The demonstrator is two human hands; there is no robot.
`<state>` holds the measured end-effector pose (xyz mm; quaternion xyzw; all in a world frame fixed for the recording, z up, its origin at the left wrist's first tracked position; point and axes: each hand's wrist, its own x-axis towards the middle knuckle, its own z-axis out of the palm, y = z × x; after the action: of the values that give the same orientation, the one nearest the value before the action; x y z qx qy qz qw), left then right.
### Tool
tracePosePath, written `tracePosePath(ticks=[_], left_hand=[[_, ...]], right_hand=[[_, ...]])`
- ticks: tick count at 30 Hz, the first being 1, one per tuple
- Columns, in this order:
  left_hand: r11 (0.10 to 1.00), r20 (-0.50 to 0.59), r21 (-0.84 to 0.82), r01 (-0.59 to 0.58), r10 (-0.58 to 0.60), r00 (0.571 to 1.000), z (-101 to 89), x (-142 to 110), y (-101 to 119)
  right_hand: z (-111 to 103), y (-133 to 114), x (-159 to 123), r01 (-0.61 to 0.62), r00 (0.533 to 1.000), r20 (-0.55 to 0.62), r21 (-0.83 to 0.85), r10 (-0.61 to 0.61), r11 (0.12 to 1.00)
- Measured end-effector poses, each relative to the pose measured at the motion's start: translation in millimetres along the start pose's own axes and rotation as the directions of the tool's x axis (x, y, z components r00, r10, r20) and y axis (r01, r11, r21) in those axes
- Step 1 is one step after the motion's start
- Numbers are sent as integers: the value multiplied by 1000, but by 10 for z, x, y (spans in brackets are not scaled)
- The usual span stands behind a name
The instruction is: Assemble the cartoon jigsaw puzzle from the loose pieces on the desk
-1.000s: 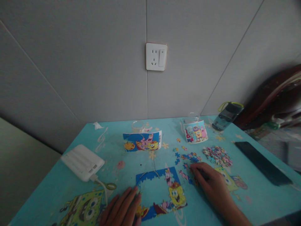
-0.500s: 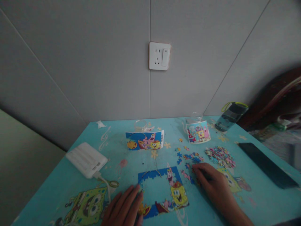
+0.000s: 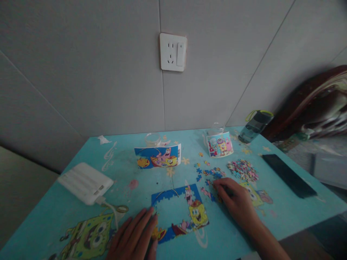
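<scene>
A partly assembled jigsaw puzzle (image 3: pixel 199 215) lies flat on the table, a frame of joined pieces around a bare middle. My left hand (image 3: pixel 132 234) rests flat by its left side, fingers stretched out and the tips touching or covering that edge. To the right of the puzzle, my right hand (image 3: pixel 234 196) is closed, thumb and forefinger pinched together among loose puzzle pieces (image 3: pixel 206 173). Whatever is between those fingertips is too small to make out. A larger heap of mixed pieces (image 3: pixel 243 170) lies beyond the right hand.
Behind the puzzle stand a picture card (image 3: pixel 158 157) and a smaller card (image 3: pixel 220 145). A white power bank (image 3: pixel 85 183) with a cable lies left. At right are a dark flat strip (image 3: pixel 288 176) and a water bottle (image 3: pixel 255 126). A wall (image 3: pixel 121 72) borders the table's back.
The camera view has turned, so the table and its things sit further left and slightly higher in the picture. Both hands keep about the same places relative to the puzzle.
</scene>
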<state>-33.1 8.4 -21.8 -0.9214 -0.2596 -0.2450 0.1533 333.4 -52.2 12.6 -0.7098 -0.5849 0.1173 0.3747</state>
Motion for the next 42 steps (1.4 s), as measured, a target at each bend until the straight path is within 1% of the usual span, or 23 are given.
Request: tracePosePath(ticks=[8, 14, 24, 31, 37, 42], left_hand=[[998, 11, -50, 28, -28, 1000, -83, 69, 16], [994, 32, -81, 69, -66, 997, -144, 111, 50], [989, 45, -114, 99, -95, 994, -102, 61, 23], [975, 75, -169, 143, -132, 988, -145, 60, 28], [967, 121, -183, 179, -158, 980, -179, 68, 53], [956, 163, -196, 217, -187, 969, -206, 58, 91]], right_hand=[[-21, -59, 18, 15, 1000, -2, 2, -15, 1000], [-24, -48, 6, 14, 1000, -1, -2, -14, 1000], [-27, -71, 20, 14, 1000, 10, 5, -14, 1000], [-26, -57, 19, 12, 999, 36, -6, -12, 1000], [-12, -38, 26, 20, 999, 32, -16, -19, 1000], [0, -9, -14, -12, 999, 37, -11, 12, 1000]])
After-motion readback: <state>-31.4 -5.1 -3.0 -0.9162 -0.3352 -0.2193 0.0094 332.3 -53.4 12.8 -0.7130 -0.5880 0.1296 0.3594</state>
